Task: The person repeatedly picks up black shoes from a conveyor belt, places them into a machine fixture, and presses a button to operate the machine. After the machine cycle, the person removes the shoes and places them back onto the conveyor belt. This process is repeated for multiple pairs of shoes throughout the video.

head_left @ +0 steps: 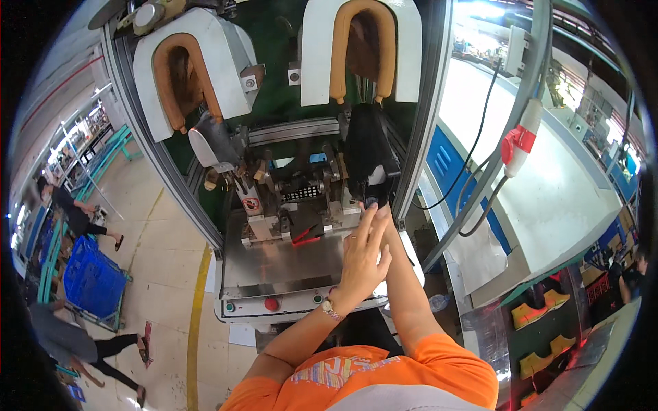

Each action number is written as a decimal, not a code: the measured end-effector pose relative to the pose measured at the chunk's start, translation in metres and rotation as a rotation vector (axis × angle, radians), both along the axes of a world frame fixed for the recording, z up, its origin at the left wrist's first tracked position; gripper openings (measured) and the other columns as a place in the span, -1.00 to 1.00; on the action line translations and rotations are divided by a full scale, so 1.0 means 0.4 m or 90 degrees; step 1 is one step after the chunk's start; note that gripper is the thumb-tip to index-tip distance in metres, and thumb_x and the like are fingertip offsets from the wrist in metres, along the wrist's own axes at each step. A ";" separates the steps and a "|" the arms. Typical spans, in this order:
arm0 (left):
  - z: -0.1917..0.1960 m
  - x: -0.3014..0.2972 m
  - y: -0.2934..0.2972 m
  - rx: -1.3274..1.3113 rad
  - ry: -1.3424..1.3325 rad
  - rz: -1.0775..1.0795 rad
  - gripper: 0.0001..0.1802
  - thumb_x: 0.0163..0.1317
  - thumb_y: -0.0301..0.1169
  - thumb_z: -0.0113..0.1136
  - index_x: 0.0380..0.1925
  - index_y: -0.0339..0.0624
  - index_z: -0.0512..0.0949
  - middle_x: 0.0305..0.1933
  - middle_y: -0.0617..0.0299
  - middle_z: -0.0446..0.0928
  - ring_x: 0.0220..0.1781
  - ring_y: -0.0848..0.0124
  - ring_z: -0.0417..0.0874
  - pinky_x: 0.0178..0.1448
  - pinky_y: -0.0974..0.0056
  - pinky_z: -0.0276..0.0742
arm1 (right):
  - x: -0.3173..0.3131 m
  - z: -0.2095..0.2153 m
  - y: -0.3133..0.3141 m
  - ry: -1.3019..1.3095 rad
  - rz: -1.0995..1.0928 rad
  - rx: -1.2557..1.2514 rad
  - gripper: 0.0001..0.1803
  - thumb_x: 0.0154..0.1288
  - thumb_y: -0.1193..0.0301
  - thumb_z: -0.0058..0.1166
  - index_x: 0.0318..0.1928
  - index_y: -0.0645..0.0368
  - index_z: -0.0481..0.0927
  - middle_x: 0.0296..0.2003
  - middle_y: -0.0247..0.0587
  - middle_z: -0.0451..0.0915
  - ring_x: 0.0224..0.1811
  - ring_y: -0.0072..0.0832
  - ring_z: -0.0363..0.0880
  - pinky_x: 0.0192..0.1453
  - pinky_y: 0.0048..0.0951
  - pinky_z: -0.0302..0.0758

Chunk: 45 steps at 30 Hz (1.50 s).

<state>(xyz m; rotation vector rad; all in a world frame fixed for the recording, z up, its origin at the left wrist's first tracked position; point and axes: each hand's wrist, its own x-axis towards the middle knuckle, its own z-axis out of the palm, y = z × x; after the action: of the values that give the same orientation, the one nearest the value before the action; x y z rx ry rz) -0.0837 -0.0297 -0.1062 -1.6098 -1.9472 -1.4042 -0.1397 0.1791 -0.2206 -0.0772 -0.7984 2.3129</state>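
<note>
A black shoe upper (371, 147) sits over the right-hand form of the machine, its lower end toward me. My left hand (367, 255), with a watch on the wrist, reaches up to that lower end. Its fingers are stretched out, fingertips at the upper's edge, thumb apart. My right hand (385, 211) is at the same edge, mostly hidden behind my left hand and the upper, so its fingers do not show. Above the upper stands a white U-shaped clamp (316, 58) with a tan pad. To the left is a bare grey form (218, 142) beneath a similar clamp (152, 85).
Red-handled pliers (305, 236) lie on the machine's metal table (274, 268). Its front edge carries a red button (271, 303) and green ones. A red-and-white plug (519, 140) hangs at right, above a rack with yellow-orange shoes (540, 309). Two people and a blue crate (92, 277) are at left.
</note>
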 end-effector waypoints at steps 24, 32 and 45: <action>-0.603 -0.058 -0.133 -0.246 0.018 0.095 -0.49 0.10 -0.37 0.09 0.12 -0.06 0.34 0.17 0.18 0.33 0.27 0.26 0.25 0.39 0.00 -0.02 | 0.514 -0.309 -0.018 -0.908 -0.105 0.463 -0.04 -0.07 0.50 0.28 0.32 0.34 0.01 0.16 0.07 0.32 0.19 -0.25 0.32 0.26 -0.37 0.23; -0.612 -0.064 -0.135 -0.228 0.020 0.104 -0.53 0.09 -0.39 0.08 0.08 -0.04 0.38 0.16 0.19 0.35 0.25 0.27 0.28 0.37 0.01 0.02 | 0.530 -0.364 -0.011 -0.657 -0.083 0.216 -0.42 0.28 0.25 -0.01 0.25 0.20 0.21 0.06 -0.22 0.44 0.08 -0.37 0.41 0.15 -0.36 0.31; -0.607 -0.054 -0.123 -0.221 0.020 0.087 -0.53 0.06 -0.41 0.11 0.05 -0.07 0.39 0.12 0.17 0.38 0.24 0.22 0.29 0.36 -0.04 0.03 | 0.480 -0.441 -0.040 -1.006 -0.618 0.448 -0.57 0.32 0.11 -0.16 -0.31 0.21 0.60 -0.38 0.08 0.60 -0.28 0.00 0.56 -0.22 -0.11 0.40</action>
<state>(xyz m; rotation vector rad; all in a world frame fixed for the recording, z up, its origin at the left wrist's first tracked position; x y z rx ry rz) -0.1054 -0.0789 -0.3490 -1.5832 -2.3320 -1.0256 0.0524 0.1629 -0.3969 -1.6371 -1.6698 0.6109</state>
